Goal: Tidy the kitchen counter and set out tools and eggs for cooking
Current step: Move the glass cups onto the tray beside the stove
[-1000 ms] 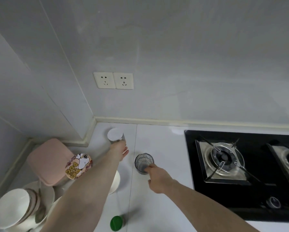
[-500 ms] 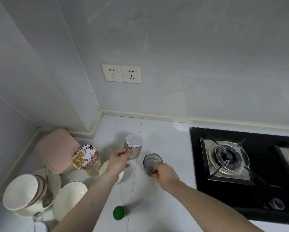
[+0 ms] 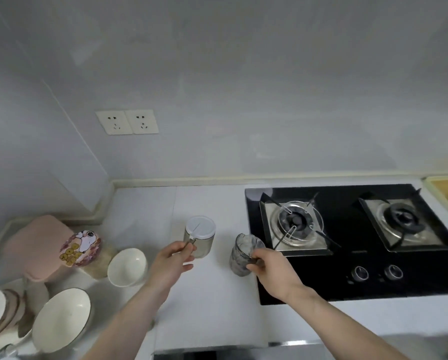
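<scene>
A home kitchen: a black two-burner gas hob (image 3: 347,240) at right set into a white counter (image 3: 207,294), bowls (image 3: 62,319) stacked lower left, wall sockets (image 3: 127,122) above.

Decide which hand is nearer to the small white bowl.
Left. The left hand is just right of the bowl; the right hand, holding the glass, is farther right.

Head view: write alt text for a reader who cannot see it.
A person's left hand pinches the handle of a white-lidded metal canister while the right hand grips a smoky glass tumbler at the left edge of a black two-burner gas hob. White bowls and a cartoon-lidded jar sit at left.
</scene>
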`<action>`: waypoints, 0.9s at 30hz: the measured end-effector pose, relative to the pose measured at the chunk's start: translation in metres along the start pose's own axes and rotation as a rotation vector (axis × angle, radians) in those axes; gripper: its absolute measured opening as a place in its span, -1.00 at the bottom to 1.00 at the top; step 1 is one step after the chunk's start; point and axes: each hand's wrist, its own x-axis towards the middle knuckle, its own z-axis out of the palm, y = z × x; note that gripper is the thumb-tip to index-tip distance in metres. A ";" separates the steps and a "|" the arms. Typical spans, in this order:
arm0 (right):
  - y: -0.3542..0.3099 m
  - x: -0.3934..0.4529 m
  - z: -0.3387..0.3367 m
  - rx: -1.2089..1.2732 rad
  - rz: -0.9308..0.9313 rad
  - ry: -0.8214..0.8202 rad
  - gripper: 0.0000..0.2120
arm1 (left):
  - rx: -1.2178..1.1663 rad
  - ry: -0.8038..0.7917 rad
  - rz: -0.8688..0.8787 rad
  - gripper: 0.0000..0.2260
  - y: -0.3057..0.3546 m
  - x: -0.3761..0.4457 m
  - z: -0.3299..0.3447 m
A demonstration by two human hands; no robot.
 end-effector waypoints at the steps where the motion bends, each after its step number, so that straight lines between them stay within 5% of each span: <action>1: 0.011 -0.012 -0.011 0.003 0.008 0.024 -0.84 | 0.009 -0.018 0.001 -0.83 -0.001 -0.005 0.015; 23: 0.292 -0.267 -0.241 0.072 0.137 0.470 -0.59 | 0.239 -0.401 0.193 -0.84 -0.001 -0.165 0.413; 27: 0.340 -0.282 -0.276 0.068 0.196 0.526 -0.73 | 0.269 -0.461 0.217 -0.84 0.008 -0.162 0.480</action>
